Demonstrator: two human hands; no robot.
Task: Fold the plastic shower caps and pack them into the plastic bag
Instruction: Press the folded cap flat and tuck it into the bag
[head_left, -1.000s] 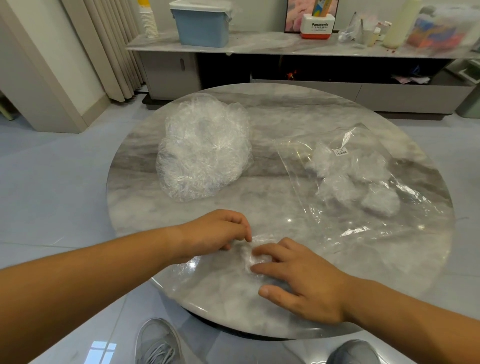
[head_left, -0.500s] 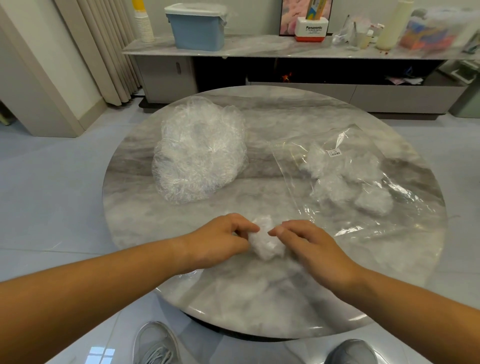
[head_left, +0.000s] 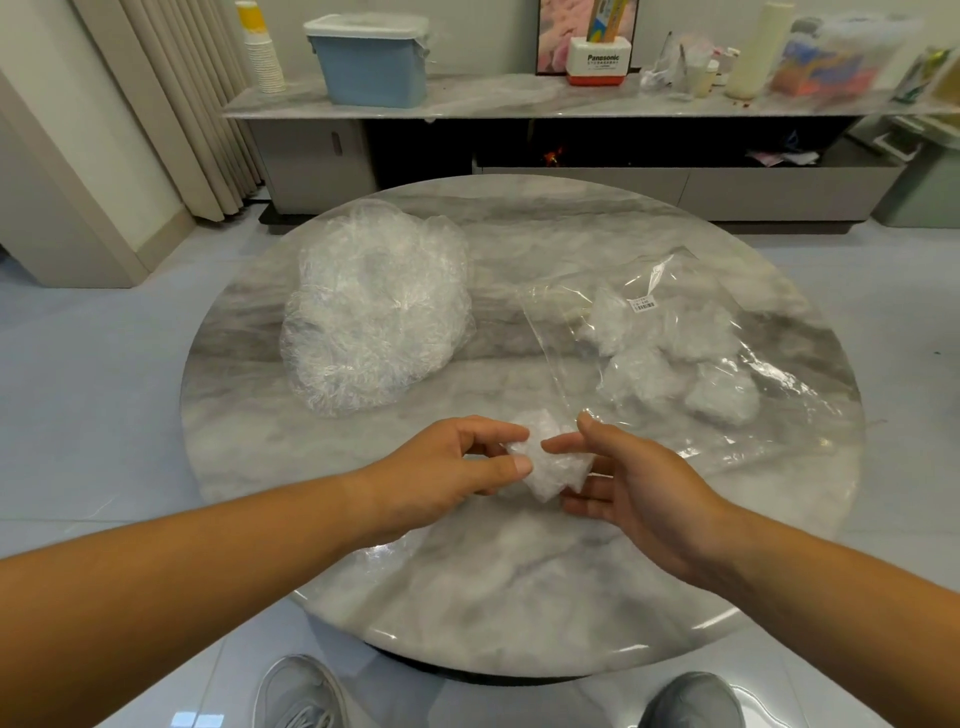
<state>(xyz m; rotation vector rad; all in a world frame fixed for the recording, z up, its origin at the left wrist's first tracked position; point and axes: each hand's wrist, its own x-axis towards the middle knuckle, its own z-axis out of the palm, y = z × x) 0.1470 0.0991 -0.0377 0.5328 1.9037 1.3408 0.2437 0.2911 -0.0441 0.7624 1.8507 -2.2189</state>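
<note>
The clear plastic bag (head_left: 566, 338) at two o'clock on the tabletop (head_left: 519, 597) holds four crumpled folded caps (head_left: 649, 374). Loose shower caps (head_left: 374, 317) heap at ten o'clock. At six, the left hand (head_left: 447, 467) pinches a small, white scrunched cap (head_left: 550, 465); the right hand (head_left: 634, 488) cradles it, fingers loosely spread.

A round marble worktop (head_left: 519, 587) stands on a pale tiled floor (head_left: 104, 395). Behind it, a low sideboard (head_left: 519, 98) carries a blue lidded bin (head_left: 371, 62), stacked paper cups (head_left: 262, 52) and a Panasonic box (head_left: 597, 62).

Glossy marble table (head_left: 519, 587), crinkled clear plastic caps (head_left: 374, 322), bag (head_left: 779, 415)
</note>
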